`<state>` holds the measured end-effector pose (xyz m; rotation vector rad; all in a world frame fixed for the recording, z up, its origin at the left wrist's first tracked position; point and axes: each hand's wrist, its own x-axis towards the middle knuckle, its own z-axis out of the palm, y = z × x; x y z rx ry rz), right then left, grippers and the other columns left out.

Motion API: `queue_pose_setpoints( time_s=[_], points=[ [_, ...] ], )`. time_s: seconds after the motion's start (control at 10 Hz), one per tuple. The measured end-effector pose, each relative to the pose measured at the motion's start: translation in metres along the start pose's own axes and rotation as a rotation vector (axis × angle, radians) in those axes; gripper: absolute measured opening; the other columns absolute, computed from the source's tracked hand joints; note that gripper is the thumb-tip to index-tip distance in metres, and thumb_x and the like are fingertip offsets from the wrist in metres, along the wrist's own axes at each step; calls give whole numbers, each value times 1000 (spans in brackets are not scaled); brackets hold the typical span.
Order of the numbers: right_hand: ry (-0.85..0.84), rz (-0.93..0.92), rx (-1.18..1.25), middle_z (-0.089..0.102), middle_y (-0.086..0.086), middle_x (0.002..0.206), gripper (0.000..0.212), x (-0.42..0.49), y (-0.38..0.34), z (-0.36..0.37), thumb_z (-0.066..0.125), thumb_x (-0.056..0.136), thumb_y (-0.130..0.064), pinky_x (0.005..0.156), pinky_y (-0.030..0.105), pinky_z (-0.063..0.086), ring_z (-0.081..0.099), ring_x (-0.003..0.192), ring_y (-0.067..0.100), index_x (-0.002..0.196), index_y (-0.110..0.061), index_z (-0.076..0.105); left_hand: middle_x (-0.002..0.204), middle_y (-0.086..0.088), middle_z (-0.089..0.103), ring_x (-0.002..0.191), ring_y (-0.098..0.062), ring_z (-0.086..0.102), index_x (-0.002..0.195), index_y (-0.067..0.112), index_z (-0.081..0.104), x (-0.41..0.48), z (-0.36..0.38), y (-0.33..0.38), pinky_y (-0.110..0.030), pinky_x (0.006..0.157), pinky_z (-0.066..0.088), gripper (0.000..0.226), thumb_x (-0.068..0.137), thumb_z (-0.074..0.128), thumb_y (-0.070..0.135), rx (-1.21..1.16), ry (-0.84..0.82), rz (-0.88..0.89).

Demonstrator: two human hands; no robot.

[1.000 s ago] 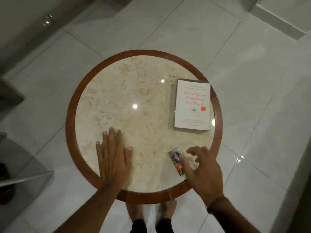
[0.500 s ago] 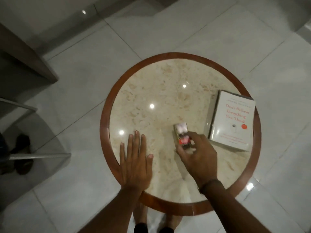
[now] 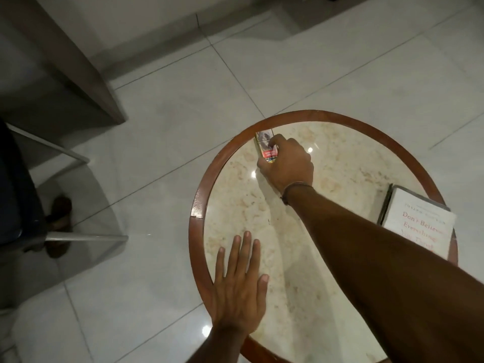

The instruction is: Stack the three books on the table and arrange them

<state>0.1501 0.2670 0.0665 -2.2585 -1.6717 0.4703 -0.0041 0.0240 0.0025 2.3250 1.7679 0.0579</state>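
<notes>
The round worktop (image 3: pixel 348 142), cream mottled stone inside a reddish-brown wooden rim, carries one visible book: a white paperback with red title lettering (image 3: pixel 416 226), lying flat at the right edge with a darker edge showing along its left side, which may be another cover beneath, though that cannot be told. The other books the task calls for are not in view. The right hand (image 3: pixel 285 166) reaches across to the far left of the worktop, its fingers (image 3: pixel 277 141) curled and clamped on a small rectangular printed carton with a red label (image 3: pixel 265 146), which sits just inside the rim. The left hand (image 3: pixel 239 292) lies flat on the near left edge, fingers (image 3: pixel 246 247) spread and straight, gripping nothing. By count: one book cover, one small carton, two hands, one worktop. The paperback looks light and fairly stiff when closed, with a smooth cover that would likely slide easily on the polished stone; since it lies close to the rim, a push could tip it off. The safest hold seems to be along the long sides, thumb on top and fingers under the spine side, so the pages stay shut while it is lifted. The carton looks light and easily crushed.
</notes>
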Motion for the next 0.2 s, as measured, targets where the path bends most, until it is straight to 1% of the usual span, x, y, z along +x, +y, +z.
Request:
queue_pose_setpoints(
  time_s=[0.1,0.2],
  points=[
    [-7,9,-17,73,3,117,58,-2,1,4,74,86,-55,83,37,61,72,99,26,136,-27,67,182,-5,18,167,-31,20,171,22,27,1,0,0,-57,134,16,75,106,38,59,19,5,10],
    [-12,38,14,71,4,127,63,-2,-1,1,73,88,-59,90,39,62,71,107,25,141,-25,63,182,-4,20,169,-30,16,171,23,26,2,1,2,-57,134,16,74,107,37,59,-7,24,9]
  ],
)
